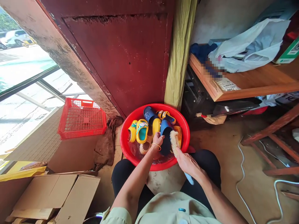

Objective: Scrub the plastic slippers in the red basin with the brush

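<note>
A red plastic basin (124, 146) between my knees holds water and several slippers. My left hand (158, 142) is closed on the near edge of a dark blue slipper (166, 135). In my right hand (188, 161) is a scrub brush (174, 141) with pale bristles and a light blue handle, its head beside that slipper. To the left lie a yellow slipper with a teal inside (142, 130) and another yellow slipper (132, 130). Behind are a second dark blue slipper (149, 113) and a yellow patterned slipper (166, 115). My left hand hides part of the basin's contents.
A dark red door (116, 62) stands right behind the basin. At left are a red crate (81, 119), a brown cloth (106, 147) and an open cardboard box (46, 193). A wooden table (252, 84) carries a white plastic bag (252, 43); a white cable (241, 168) runs along the floor.
</note>
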